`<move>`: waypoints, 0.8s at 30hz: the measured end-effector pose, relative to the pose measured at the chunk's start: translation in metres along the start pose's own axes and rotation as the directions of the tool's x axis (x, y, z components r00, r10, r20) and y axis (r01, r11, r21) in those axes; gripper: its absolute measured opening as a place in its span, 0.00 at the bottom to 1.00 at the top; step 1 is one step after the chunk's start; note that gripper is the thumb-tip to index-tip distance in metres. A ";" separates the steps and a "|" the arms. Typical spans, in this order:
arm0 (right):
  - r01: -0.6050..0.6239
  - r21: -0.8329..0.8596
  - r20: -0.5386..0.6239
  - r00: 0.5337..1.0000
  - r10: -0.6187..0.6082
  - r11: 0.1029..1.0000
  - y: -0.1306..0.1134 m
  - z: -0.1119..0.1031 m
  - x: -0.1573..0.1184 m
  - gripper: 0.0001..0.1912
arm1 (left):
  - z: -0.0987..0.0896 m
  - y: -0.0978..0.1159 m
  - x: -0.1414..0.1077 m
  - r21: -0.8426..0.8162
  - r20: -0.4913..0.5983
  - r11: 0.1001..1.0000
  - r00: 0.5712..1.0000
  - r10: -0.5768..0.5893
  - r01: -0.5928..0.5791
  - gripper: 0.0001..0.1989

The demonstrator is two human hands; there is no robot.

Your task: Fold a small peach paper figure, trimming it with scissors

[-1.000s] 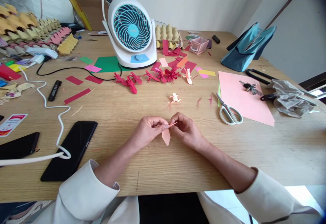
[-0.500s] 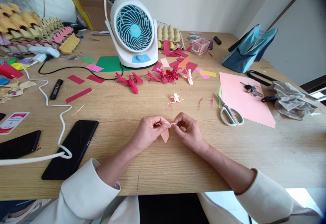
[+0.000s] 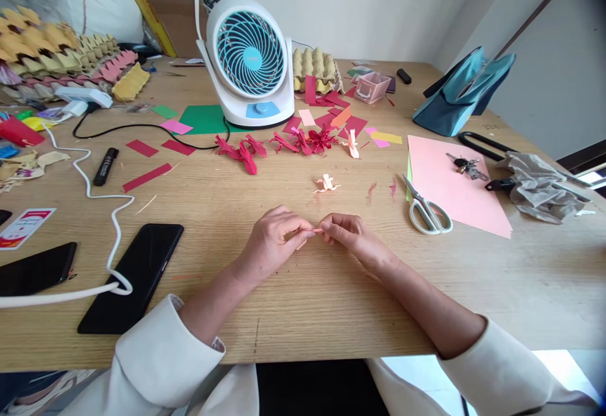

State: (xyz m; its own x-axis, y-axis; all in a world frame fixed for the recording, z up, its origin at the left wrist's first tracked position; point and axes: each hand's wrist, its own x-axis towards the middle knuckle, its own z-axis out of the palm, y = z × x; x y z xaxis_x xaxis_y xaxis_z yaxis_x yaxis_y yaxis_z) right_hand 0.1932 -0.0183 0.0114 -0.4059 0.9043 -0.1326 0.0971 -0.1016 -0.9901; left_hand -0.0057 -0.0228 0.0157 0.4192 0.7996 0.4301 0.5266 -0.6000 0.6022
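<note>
Over the near middle of the table, my left hand (image 3: 280, 239) pinches a small piece of pink paper (image 3: 318, 230) between thumb and fingertips. My right hand (image 3: 353, 238) grips the other end of it, and a thin, rolled or twisted strip shows between the fingertips. Most of the paper is hidden by the fingers. Just beyond my hands lies a pale cut-paper figure (image 3: 326, 182) with thin spread ends. Farther back sit several red twisted paper pieces (image 3: 247, 156) and another pale one (image 3: 353, 143).
White-handled scissors (image 3: 428, 214) lie right of my hands, beside a pink paper sheet (image 3: 454, 182) with keys (image 3: 468, 166). A white fan (image 3: 250, 56) stands at the back. Left are a black phone (image 3: 132, 277), a marker (image 3: 105, 166) and a white cable (image 3: 116, 226).
The pink paper's flap, which hung below my left fingers, has turned and is now mostly hidden. My right hand has rolled over, its fingers closer around the strip.
</note>
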 end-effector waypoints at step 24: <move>-0.052 0.059 0.015 0.999 0.052 0.997 0.007 -0.003 0.004 0.19 | 0.008 0.002 -0.001 0.041 -0.051 0.997 0.996 0.070 -0.068 0.07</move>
State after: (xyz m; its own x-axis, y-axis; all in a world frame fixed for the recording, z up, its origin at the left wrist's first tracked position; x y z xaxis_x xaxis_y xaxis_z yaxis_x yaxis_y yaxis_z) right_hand 0.1954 -0.0142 0.0046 -0.4141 0.8914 -0.1841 0.0641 -0.1733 -0.9828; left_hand 0.0013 -0.0249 0.0115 0.4164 0.7559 0.5053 0.5268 -0.6535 0.5435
